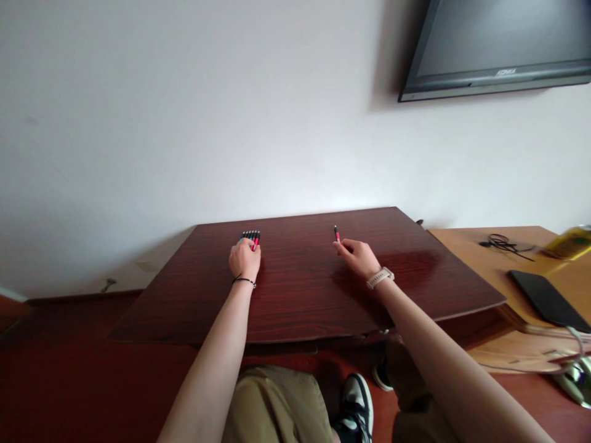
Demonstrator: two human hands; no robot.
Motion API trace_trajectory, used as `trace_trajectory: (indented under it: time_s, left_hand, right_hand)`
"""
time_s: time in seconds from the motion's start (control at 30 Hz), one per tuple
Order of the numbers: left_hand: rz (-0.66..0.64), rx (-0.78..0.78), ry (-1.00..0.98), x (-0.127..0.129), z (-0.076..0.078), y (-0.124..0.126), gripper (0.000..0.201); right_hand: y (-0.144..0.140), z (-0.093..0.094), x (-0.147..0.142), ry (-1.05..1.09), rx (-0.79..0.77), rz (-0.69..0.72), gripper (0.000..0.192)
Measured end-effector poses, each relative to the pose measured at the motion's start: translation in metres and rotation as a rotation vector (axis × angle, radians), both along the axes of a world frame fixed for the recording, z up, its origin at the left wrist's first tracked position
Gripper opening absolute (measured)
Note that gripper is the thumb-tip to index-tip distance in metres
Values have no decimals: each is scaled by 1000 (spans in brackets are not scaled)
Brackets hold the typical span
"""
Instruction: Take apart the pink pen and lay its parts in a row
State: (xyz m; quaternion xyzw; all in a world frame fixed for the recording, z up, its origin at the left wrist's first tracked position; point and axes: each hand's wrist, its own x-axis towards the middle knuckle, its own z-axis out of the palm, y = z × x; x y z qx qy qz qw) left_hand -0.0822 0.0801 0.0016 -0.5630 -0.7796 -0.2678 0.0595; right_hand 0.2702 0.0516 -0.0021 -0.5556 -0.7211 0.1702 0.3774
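Observation:
Several pens [255,235] with black upper ends, some with red and some with teal barrels, are side by side in a row on the left part of the dark wooden table [295,295]. My left hand [244,258] is closed over their near ends and partly hides them. A dark bracelet circles that wrist. Over the table's right half, my right hand [360,257] pinches the lower end of a single red and black pen [337,234] between thumb and fingers. Its black end points toward the wall. A light-coloured watch band is around my right wrist.
A lighter wooden cabinet [489,237] adjoins the table on the right, bearing a black cable [503,243], a flat black device [547,298] and a yellow package [570,243]. A television [501,46] hangs on the white wall behind. My legs and shoes are below the table's front edge.

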Motion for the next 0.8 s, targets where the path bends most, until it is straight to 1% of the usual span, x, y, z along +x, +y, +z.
trace_trajectory:
  time_s: [0.07,0.17,0.3,0.43,0.57,0.8]
  left_hand:
    - [24,-14,33,-7,-4,2,19]
    - [34,-47,42,-9,-11,2,21]
    - [37,-65,34,-8,-14,3,22]
    - [45,-69,27,-9,-16,4,26]
    - [11,-72,25,-7,-17,5,28]
    - [-68,-67,14,2,-19,7,28]
  right_hand:
    - [-11,-3,-9,-19,-15,44,57]
    - [-21,-8,-18,-53,-22,81,58]
    - [-26,-17,-22,-38,-24,101,58]
    - [-26,-21,-20,36,25,81,57]
    - [-25,-21,-19,74,28,89,55]
    - [-22,-24,-21,74,2,95,50]
